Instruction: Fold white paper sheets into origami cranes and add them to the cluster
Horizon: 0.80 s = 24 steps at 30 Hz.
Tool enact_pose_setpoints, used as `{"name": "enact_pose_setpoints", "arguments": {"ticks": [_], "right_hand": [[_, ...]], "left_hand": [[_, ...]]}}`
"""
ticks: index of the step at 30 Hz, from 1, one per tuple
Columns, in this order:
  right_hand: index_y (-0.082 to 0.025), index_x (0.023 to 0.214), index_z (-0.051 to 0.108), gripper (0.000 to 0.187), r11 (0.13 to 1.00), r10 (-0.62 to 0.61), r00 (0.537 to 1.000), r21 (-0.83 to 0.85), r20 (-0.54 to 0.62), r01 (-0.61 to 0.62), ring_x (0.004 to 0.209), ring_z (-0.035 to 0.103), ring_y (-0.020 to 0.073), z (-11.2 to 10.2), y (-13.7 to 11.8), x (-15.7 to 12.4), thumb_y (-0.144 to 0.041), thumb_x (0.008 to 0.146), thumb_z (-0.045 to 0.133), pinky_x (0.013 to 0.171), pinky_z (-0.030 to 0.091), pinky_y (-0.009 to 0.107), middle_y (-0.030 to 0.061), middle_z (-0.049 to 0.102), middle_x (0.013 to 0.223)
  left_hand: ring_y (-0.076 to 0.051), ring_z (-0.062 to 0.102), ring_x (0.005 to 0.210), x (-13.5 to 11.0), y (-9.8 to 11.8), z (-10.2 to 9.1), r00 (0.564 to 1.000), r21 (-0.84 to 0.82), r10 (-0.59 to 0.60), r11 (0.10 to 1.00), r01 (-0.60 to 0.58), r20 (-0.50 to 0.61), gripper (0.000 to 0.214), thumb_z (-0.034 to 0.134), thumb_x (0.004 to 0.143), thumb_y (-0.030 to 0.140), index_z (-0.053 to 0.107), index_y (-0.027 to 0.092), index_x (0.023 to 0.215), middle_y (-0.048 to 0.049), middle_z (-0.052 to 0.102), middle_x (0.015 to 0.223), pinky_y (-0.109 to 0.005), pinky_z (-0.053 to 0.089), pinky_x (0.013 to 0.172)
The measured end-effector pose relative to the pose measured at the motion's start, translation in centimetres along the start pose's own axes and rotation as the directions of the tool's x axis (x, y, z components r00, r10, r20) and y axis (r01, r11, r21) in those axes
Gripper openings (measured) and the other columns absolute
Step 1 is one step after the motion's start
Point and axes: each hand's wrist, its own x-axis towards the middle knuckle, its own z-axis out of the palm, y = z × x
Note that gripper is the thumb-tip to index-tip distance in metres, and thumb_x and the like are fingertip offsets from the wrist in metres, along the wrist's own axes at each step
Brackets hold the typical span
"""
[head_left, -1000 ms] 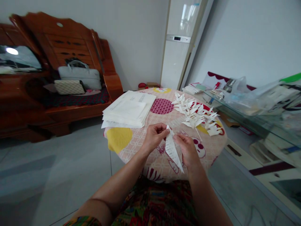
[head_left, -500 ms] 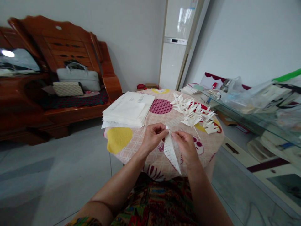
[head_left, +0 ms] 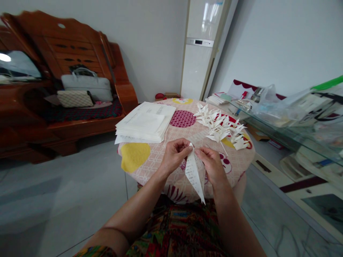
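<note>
A: Head view. Where's your folded paper [head_left: 194,172]?

B: Over the near edge of the table [head_left: 157,162], printed face showing. Your left hand [head_left: 177,154] pinches its far tip; your right hand [head_left: 212,163] holds the right edge, just beside.

A: Handling?

B: Likely feather-light, crisp along creases, limp between; easily torn or crumpled. Judged best: fingertips on the far end, lightly. Leave the near points hanging free, ungripped.

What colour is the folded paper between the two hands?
The folded paper is white with dark print, seen best in the head view.
</note>
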Motion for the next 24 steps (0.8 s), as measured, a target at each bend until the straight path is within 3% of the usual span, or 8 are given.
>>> {"name": "enact_pose_setpoints", "arguments": {"ticks": [14, 24], "right_hand": [[-0.020, 0.066, 0.068, 0.026, 0.999, -0.004, 1.000, 0.048, 0.001, 0.004, 0.054, 0.054, 0.0121, 0.18, 0.24, 0.06, -0.043, 0.074, 0.078, 0.054, 0.043, 0.025, -0.0015, 0.063, 0.061], [-0.019, 0.068, 0.071, 0.025, 0.992, 0.067, 0.998, 0.109, 0.011, -0.068, 0.053, 0.053, 0.0109, -0.44, 0.59, 0.49, -0.039, 0.067, 0.084, 0.052, 0.040, 0.024, -0.0018, 0.064, 0.060]], "left_hand": [[-0.007, 0.047, 0.046, -0.28, 0.06, 0.38, 0.999, 0.063, 0.002, 0.998, 0.002, -0.054, 0.023, 0.075, 0.074, 0.033, 0.066, 0.013, 0.070, 0.0028, 0.056, 0.056, -0.019, 0.036, 0.044], [-0.007, 0.051, 0.050, -0.23, 0.00, 0.36, 0.992, 0.002, -0.128, 0.992, 0.128, -0.017, 0.025, 0.078, 0.067, 0.034, 0.067, 0.011, 0.068, 0.0005, 0.060, 0.058, -0.019, 0.037, 0.049]]}}
